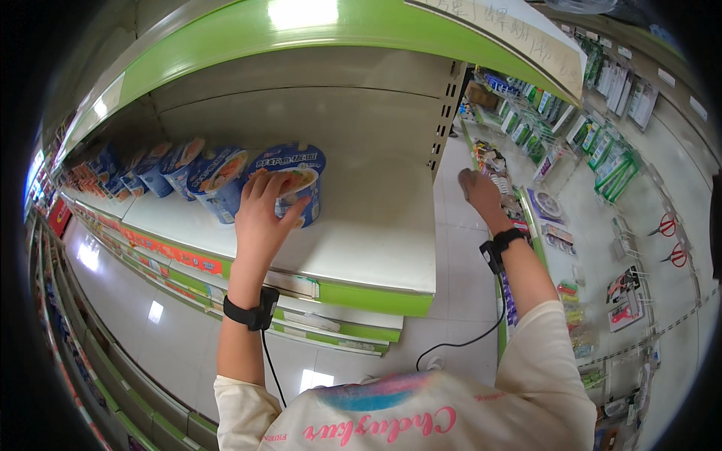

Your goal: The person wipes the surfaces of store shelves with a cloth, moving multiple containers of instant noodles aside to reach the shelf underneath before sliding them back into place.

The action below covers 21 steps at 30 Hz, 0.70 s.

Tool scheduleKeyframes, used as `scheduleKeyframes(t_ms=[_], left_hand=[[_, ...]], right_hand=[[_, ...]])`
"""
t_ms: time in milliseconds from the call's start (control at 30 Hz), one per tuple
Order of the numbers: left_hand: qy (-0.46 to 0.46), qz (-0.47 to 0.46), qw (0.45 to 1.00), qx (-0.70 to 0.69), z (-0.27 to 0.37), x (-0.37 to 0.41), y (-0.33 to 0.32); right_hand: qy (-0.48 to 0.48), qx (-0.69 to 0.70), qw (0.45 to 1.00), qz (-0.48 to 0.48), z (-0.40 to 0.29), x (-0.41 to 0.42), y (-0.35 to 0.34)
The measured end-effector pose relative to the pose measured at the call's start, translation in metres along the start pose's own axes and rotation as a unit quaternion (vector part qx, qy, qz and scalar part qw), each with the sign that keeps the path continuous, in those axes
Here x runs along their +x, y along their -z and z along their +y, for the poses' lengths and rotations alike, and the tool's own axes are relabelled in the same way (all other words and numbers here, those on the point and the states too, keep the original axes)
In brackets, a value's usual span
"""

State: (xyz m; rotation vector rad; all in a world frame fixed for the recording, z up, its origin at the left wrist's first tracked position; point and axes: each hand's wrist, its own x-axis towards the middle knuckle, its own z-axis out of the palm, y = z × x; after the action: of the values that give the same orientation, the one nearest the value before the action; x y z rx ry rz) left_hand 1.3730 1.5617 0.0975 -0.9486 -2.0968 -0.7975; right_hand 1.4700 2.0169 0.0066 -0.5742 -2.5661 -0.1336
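Note:
On the white shelf, my left hand is at the front of a blue instant noodle cup, its fingers over the printed front and the thumb spread to the right. Whether it grips the cup I cannot tell. Close to its left stands another blue noodle cup, with several more blue cups in a row further left. My right hand is raised past the shelf's right end, over the aisle, its fingers curled; nothing shows in it. Both wrists wear black straps with a small device and a cable.
A green overhead shelf edge spans the top. The white shelf has a green front strip, with lower shelves beneath. To the right, a pegboard wall holds packaged goods and red-handled scissors. More shelving runs along the left.

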Motion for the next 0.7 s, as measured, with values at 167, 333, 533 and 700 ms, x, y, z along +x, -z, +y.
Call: scheduleKeyframes(t_ms=[167,333,533,700], left_hand=[[-0.016,0.000,1.000,0.009,-0.006,-0.002,0.003],[-0.022,0.000,1.000,0.012,-0.001,0.003,-0.002],[-0.002,0.009,1.000,0.021,-0.010,-0.007,-0.002],[-0.028,0.003,1.000,-0.011,-0.006,-0.002,-0.003]], right_hand=[[0.091,0.180,0.965,0.168,-0.095,0.000,0.047],[0.169,0.110,0.979,0.034,-0.163,0.011,0.048],[0.376,0.250,0.887,-0.098,-0.192,-0.055,0.094],[0.365,0.300,0.867,-0.159,-0.152,-0.091,0.120]])
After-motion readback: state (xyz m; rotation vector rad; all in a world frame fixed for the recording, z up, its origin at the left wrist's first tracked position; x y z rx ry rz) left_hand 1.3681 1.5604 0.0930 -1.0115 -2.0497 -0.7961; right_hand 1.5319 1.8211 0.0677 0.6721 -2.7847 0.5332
